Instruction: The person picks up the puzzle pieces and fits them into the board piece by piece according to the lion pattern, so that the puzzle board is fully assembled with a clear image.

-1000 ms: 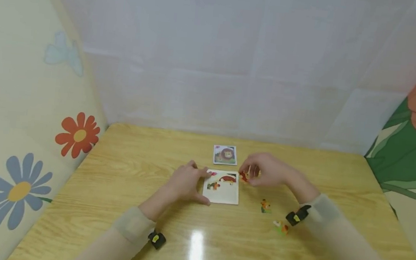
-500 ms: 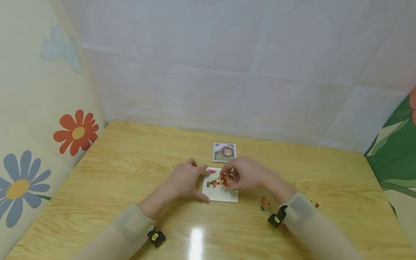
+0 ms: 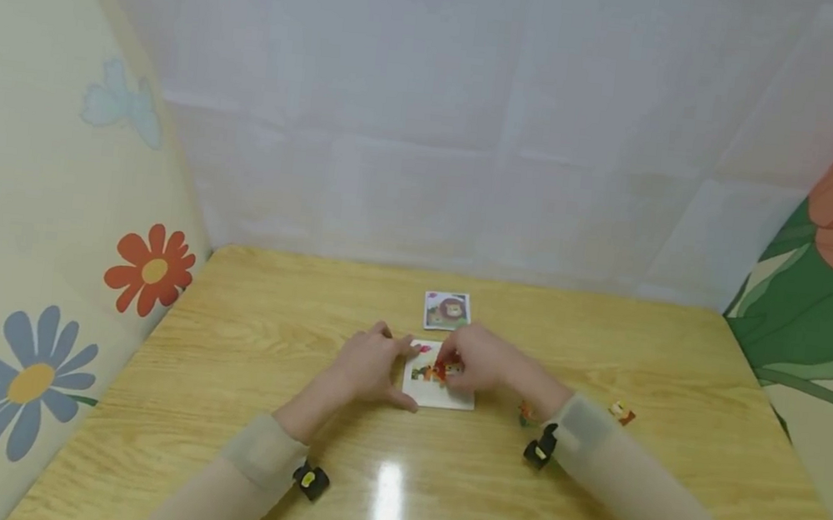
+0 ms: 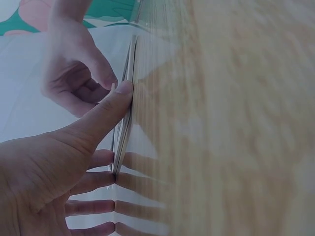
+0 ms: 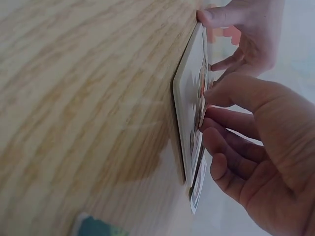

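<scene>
A small white puzzle board (image 3: 441, 400) lies on the wooden table, with a pink-and-green picture partly laid along its far side. At its left edge rests my left hand (image 3: 369, 363), fingers spread straight. The thumb (image 4: 106, 112) presses at the near corner and the index finger touches near the far one. My right hand (image 3: 484, 359) reaches over the board's right side. Its thumb and fingertips pinch an orange-red puzzle piece (image 3: 440, 371) low against the board, mostly hidden by the fingers. Assembled pieces (image 3: 421, 373) sit just left of it.
Behind the board lies a square picture card (image 3: 447, 311) with a lion. To the right are a loose yellow-red piece (image 3: 622, 412) and an orange-green one (image 3: 525, 413), partly behind the right forearm. A pale cloth stands along the table's back edge.
My right hand has carried the puzzle piece leftward from beside the board onto it, then lowered slightly toward the near side. My left hand stays at the board's left edge.
</scene>
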`<state>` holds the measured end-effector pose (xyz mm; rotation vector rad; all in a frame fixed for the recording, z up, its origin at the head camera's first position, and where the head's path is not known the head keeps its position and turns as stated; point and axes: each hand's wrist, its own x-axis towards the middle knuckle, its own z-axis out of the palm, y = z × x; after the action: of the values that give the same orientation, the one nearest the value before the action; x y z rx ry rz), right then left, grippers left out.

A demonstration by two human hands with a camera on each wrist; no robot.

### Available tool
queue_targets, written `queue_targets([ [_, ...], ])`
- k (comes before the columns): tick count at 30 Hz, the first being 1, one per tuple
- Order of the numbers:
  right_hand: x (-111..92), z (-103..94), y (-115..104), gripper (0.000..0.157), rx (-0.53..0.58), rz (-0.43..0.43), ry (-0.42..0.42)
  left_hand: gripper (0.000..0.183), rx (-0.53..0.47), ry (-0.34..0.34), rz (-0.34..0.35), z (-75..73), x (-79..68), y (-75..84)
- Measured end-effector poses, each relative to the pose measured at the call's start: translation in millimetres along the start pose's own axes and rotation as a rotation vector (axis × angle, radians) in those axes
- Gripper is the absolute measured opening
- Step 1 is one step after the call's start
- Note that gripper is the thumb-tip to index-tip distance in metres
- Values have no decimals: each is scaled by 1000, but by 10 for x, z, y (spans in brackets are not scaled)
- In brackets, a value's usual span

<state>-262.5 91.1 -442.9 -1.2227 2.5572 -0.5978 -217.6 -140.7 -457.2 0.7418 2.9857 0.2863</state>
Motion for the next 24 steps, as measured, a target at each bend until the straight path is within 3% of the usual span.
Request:
queue_targets([
  [24, -31, 106, -123, 14, -81, 66, 21, 95, 2, 8, 1, -3, -6, 17],
])
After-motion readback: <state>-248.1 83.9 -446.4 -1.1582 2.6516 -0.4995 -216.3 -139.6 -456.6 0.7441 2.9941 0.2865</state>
